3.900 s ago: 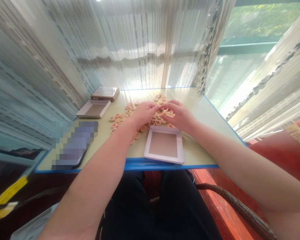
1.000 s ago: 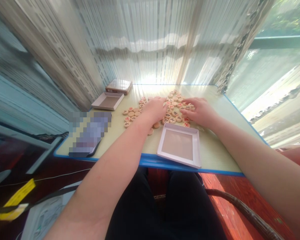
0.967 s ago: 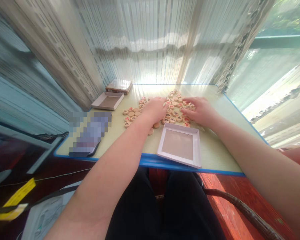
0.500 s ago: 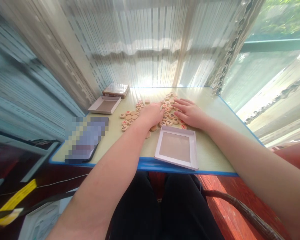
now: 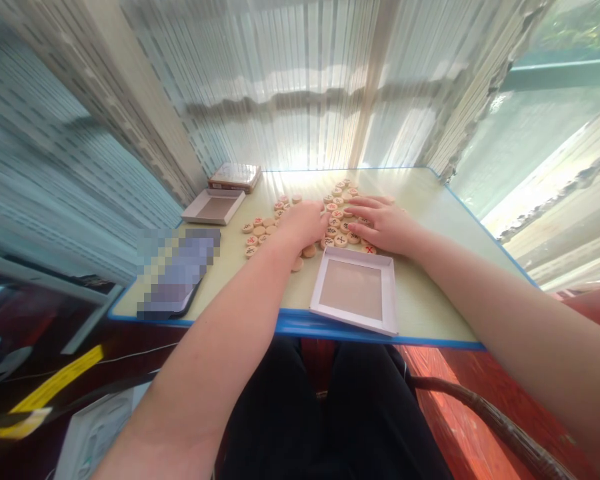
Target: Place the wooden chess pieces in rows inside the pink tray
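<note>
Where fingers meet wooden xiangqi discs

A blurred, pixelated flat object lies on the left of the pale surface, which has a blue edge. At the surface's far end sits a flat brown box. Sheer striped curtains hang behind, with green foliage through the window at right. Below, a woven chair arm curves near a yellow strap.
</note>
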The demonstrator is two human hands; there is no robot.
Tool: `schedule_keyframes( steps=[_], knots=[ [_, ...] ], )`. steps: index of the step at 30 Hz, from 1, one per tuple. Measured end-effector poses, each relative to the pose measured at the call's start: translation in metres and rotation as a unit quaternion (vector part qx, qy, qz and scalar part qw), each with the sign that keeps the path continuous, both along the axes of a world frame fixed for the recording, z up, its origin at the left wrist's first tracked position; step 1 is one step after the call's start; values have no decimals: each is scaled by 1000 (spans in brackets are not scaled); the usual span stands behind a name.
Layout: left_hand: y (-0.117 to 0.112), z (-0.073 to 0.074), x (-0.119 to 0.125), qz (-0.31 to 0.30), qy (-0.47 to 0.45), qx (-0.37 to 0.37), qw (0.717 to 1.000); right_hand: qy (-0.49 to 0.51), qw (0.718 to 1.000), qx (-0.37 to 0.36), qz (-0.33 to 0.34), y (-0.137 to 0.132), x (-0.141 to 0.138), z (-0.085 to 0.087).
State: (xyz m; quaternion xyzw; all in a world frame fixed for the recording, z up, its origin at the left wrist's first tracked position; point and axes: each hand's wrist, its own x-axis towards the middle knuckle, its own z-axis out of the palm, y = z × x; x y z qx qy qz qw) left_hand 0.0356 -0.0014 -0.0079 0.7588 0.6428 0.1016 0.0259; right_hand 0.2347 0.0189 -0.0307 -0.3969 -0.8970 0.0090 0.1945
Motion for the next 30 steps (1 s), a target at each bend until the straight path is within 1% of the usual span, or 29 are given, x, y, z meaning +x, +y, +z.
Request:
schedule_keyframes(
  steps=[3,8,15,21,25,30],
  knots=[
    [0,0,0,-3,5,0,1000,-10,1000,-19,15,0,0,1],
    [2,0,-1,2,6,1,1000,-6,1000,-24,-7,-5,-1,4],
    [2,-3,-3,-8,9,9,1000,-39,998,-47,-14,-5,-1,1],
    [2,-3,-3,-1,5,3,1000,-24,999,-31,11,-7,0,2],
    [2,-3,-3,-6,7,12,1000,-1,1000,-27,5,-8,-2,1],
    [2,-4,-3,-9,9,15,1000,3,1000,-22,9,-7,-3,0]
  ],
)
